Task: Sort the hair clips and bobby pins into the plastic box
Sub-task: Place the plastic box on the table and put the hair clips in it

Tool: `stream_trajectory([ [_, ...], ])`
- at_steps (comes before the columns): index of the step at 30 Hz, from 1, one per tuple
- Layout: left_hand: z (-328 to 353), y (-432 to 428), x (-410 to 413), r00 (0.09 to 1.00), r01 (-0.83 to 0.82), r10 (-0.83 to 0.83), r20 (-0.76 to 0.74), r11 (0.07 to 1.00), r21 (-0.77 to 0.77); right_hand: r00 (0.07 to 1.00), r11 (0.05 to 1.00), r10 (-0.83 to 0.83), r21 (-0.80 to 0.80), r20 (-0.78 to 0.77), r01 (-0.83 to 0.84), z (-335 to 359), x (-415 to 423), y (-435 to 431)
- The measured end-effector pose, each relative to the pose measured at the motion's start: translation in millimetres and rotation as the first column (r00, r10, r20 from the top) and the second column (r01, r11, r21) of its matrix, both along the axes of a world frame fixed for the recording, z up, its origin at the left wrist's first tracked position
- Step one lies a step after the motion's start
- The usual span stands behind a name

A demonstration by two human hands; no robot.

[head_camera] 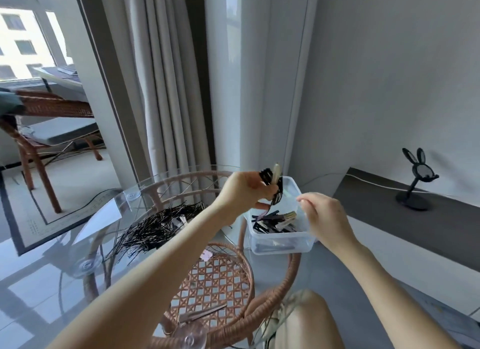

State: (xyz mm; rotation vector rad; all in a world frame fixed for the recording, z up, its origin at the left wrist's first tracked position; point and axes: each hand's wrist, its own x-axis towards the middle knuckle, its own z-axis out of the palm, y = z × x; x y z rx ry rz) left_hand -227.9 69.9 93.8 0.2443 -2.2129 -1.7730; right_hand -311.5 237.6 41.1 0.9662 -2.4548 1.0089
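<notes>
A clear plastic box (279,238) stands at the right edge of the round glass table (65,244). Several black and silver clips (275,221) lie inside it. My left hand (244,192) is raised over the box's far left corner and grips a bunch of hair clips (274,183), mostly black with one pale one sticking up. My right hand (324,217) hovers over the box's right side with loosely curled fingers and nothing in it. A big pile of black bobby pins (158,226) lies on the glass left of my left forearm.
One silver clip (202,313) lies on the glass near the front edge. A white card (104,213) rests on the far left of the table. A rattan chair (39,130) stands back left, and a bunny-shaped stand (415,179) sits on a dark ledge at right.
</notes>
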Motion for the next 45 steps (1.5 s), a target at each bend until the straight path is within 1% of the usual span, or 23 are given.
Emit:
stream_trajectory([
  [1,-3,4,-6,0.998,0.017,-0.006,0.057,0.981,-0.194,0.999,0.998,-0.037,-0.061,-0.020,0.035,1,-1,6],
  [2,-7,7,-11,0.993,0.058,-0.008,0.120,0.906,-0.420,0.998,0.992,-0.062,-0.107,-0.024,0.059,1,-1,11],
  [3,-10,11,-16,0.982,0.126,-0.011,0.191,0.788,-0.603,0.997,0.988,-0.075,-0.133,-0.019,0.072,2,-1,15],
  [4,-12,15,-20,0.965,0.198,-0.007,0.261,0.672,-0.713,0.997,0.988,-0.078,-0.137,-0.016,0.075,2,-1,18],
  [5,-14,18,-24,0.943,0.267,0.006,0.332,0.579,-0.770,0.997,0.990,-0.074,-0.122,-0.018,0.072,2,-1,20],
  [7,-16,23,-29,0.889,0.387,0.059,0.454,0.432,-0.814,0.998,0.996,-0.060,-0.068,-0.020,0.058,1,1,21],
  [9,-15,26,-32,0.864,0.434,0.102,0.493,0.347,-0.831,0.998,0.999,-0.048,-0.022,-0.029,0.048,2,3,20],
  [11,-13,23,-30,0.877,0.412,0.100,0.470,0.346,-0.843,0.997,0.999,-0.047,-0.020,-0.056,0.046,6,8,17],
  [14,-6,6,-15,0.934,0.286,0.064,0.352,0.458,-0.842,0.992,0.998,0.017,-0.055,-0.125,-0.024,16,26,9],
  [16,-1,-12,3,0.955,0.196,0.095,0.281,0.511,-0.837,0.984,0.989,0.133,-0.051,-0.121,-0.140,21,44,1],
  [18,-2,-32,29,0.950,0.177,0.134,0.281,0.509,-0.842,0.953,0.953,0.302,-0.003,-0.009,-0.302,19,64,-10],
  [20,-9,-50,59,0.927,0.206,0.168,0.335,0.518,-0.830,0.869,0.868,0.466,0.105,0.168,-0.486,9,84,-25],
  [22,-20,-67,88,0.898,0.205,0.226,0.379,0.546,-0.812,0.789,0.745,0.553,0.266,0.267,-0.612,-10,104,-43],
  [24,-35,-84,112,0.871,0.158,0.305,0.384,0.566,-0.809,0.758,0.630,0.599,0.432,0.259,-0.646,-31,123,-61],
  [26,-50,-99,131,0.844,0.112,0.383,0.376,0.559,-0.822,0.749,0.572,0.629,0.529,0.208,-0.627,-47,137,-79],
  [27,-57,-106,139,0.828,0.091,0.420,0.371,0.552,-0.829,0.754,0.575,0.629,0.538,0.190,-0.616,-52,142,-85],
  [29,-71,-116,153,0.800,0.033,0.489,0.347,0.542,-0.839,0.780,0.629,0.601,0.499,0.175,-0.596,-60,143,-96],
  [31,-83,-121,162,0.784,-0.040,0.541,0.304,0.534,-0.845,0.839,0.740,0.532,0.420,0.112,-0.525,-64,137,-105],
  [33,-92,-121,165,0.789,-0.120,0.567,0.235,0.518,-0.847,0.912,0.861,0.407,0.312,0.054,-0.403,-63,128,-117],
  [34,-95,-119,163,0.799,-0.160,0.572,0.186,0.500,-0.851,0.935,0.895,0.351,0.276,0.050,-0.351,-61,125,-124],
  [37,-101,-110,150,0.828,-0.192,0.551,0.105,0.455,-0.869,0.954,0.894,0.284,0.334,0.094,-0.299,-58,126,-144],
  [41,-104,-100,128,0.848,-0.113,0.511,0.139,0.431,-0.895,0.963,0.890,0.267,0.372,0.043,-0.263,-60,136,-158],
  [45,-107,-97,123,0.899,-0.039,0.420,0.122,0.355,-0.934,0.940,0.884,0.341,0.349,-0.026,-0.311,-65,140,-148],
])
